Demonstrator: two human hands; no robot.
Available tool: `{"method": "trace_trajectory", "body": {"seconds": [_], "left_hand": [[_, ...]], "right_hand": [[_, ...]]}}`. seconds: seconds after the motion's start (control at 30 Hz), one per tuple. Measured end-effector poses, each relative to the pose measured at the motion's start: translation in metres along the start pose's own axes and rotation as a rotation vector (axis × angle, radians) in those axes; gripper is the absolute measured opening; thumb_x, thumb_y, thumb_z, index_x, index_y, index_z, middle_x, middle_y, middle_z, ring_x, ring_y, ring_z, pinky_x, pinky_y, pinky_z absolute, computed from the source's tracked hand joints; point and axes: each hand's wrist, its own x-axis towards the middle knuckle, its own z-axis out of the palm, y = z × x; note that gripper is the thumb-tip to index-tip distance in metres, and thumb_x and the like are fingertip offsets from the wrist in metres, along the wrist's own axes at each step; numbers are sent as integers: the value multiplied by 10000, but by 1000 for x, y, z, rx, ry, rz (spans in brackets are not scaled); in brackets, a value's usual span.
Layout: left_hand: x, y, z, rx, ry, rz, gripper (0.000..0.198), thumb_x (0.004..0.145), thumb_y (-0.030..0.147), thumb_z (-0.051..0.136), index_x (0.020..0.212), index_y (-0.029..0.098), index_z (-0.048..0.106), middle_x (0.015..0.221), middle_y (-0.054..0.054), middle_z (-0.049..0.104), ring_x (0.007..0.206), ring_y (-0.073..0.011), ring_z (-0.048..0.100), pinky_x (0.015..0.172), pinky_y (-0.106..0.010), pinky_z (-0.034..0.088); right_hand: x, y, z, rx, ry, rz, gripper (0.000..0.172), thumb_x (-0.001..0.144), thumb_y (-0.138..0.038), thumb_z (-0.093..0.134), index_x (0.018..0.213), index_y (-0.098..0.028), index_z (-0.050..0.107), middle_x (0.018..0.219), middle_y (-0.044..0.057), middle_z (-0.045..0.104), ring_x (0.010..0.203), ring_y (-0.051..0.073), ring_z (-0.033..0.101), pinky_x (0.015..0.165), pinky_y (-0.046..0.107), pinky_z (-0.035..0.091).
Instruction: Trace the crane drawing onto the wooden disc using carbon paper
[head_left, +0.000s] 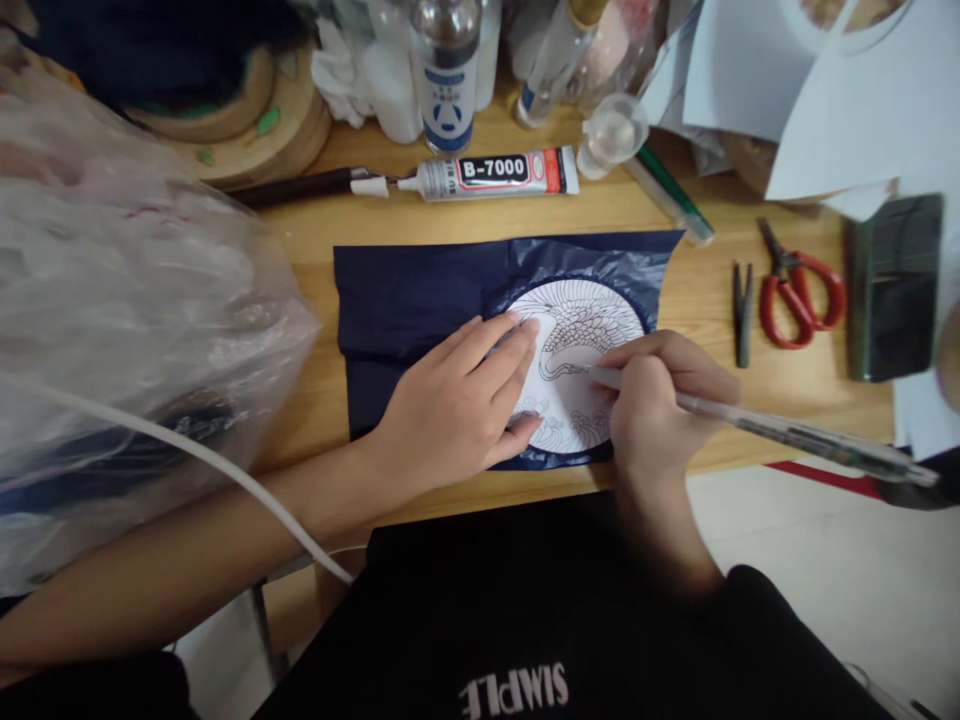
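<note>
A round white paper printed with a line drawing of a bird and waves lies on a dark blue sheet. My left hand rests flat on the left part of the paper and the sheet, fingers stretched out and holding nothing. In my right hand is a slim clear-barrelled pen, pinched near its tip. That tip meets the drawing around the bird's head and beak. Part of the paper's left side is hidden under my left fingers.
A B-7000 glue tube, a labelled bottle and a green-capped pen lie or stand behind the sheet. Rightward are black tweezers, red-handled pliers and a phone. A clear plastic bag and white cable occupy the left.
</note>
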Motion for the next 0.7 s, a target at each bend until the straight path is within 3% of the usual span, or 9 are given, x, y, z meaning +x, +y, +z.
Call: {"method": "trace_trajectory", "body": {"seconds": [0.7], "left_hand": [[0,-1,0,-1,-1,9,458,887,319,580,1178,-35,599,1283,-195,612,1205,-311,568,1017,-421,497]], "right_hand": [[1,1,0,-2,11,39,215,633,-133,432,519,-207,599,472,-40,568,406,95,510,392,231,403]]}}
